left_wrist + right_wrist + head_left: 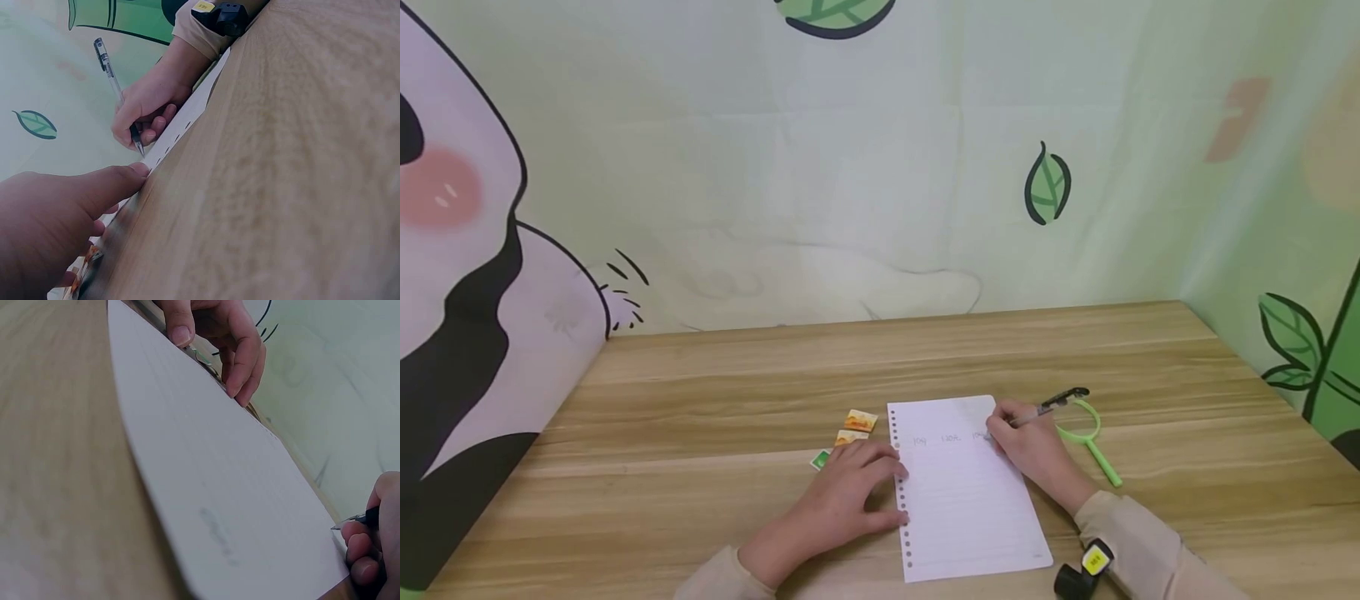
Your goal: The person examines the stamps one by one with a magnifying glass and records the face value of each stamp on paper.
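Observation:
A lined sheet of loose-leaf paper, punched along its left edge, lies on the wooden table. Near its top is a row of handwriting. My right hand pinches a clear pen with a black cap end, its tip at the paper near the upper right edge. My left hand rests along the punched edge, thumb and fingertips touching the sheet, fingers relaxed. Just beyond the left hand are two small orange-and-white cards and a green one, partly covered by the fingers.
A green magnifying glass lies right of the paper, its ring partly behind the right hand. A black camera with a yellow label is strapped at the right wrist. A printed cloth wall stands behind the table.

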A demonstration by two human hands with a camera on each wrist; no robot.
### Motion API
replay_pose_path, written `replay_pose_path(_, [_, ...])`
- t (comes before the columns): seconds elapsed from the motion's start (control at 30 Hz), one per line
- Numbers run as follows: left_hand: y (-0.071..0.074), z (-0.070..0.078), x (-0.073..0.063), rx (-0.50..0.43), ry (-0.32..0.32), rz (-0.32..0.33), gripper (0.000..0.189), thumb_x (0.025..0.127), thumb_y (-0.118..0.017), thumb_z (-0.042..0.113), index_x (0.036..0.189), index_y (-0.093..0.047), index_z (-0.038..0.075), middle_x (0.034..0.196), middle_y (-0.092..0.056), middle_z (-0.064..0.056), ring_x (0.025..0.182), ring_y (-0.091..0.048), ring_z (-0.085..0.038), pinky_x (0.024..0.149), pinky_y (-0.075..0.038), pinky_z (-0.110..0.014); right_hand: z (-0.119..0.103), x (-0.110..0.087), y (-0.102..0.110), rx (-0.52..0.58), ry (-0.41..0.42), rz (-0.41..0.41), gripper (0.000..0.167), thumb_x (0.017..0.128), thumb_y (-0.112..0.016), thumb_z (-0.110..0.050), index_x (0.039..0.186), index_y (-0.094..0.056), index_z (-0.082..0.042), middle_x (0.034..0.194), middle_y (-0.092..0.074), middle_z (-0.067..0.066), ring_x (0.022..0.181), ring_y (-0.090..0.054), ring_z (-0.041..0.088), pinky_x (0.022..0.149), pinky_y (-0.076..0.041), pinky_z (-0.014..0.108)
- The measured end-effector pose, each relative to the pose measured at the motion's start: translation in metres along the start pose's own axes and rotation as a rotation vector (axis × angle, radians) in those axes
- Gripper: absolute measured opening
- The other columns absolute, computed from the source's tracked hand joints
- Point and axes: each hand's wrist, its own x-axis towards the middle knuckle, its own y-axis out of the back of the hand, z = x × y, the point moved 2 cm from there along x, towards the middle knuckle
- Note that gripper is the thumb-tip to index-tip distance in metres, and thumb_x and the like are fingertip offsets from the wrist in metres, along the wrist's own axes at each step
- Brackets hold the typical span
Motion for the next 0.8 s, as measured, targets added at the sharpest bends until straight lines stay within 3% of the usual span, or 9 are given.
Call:
replay_pose_path(0.5, [-0.0002,-0.0001,-0.0009,-0.002,-0.002,0.013,0.039,0.079,-0.074,0.047,0.108,-0.063,0.023,0.124,-0.058,0.003,0.121,-0.051,-0.018,0.107,-0.039,-0.045,0.0014,0.0016,-0.0019,0.012,0.003,-0.016,0.016,0.085,-0.054,-0.008,0.069,-0.057,-0.007,0.055,-0.050,-0.003,0.053,-0.042,0.011,0.049,-0.032,0.021])
replay_pose_path(0.8, [-0.0004,-0.0007,-0.0007,-0.007,0.005,0.004,0.040,0.079,-0.074,0.047,0.110,-0.063,0.023,0.126,-0.057,0.002,0.122,-0.051,-0.019,0.107,-0.039,-0.046,0.0032,0.0018,-0.0005,0.074,-0.061,0.001,0.017,0.090,-0.053,-0.012,0.077,-0.062,-0.005,0.057,-0.051,-0.002,0.058,-0.048,0.013,0.053,-0.037,0.022])
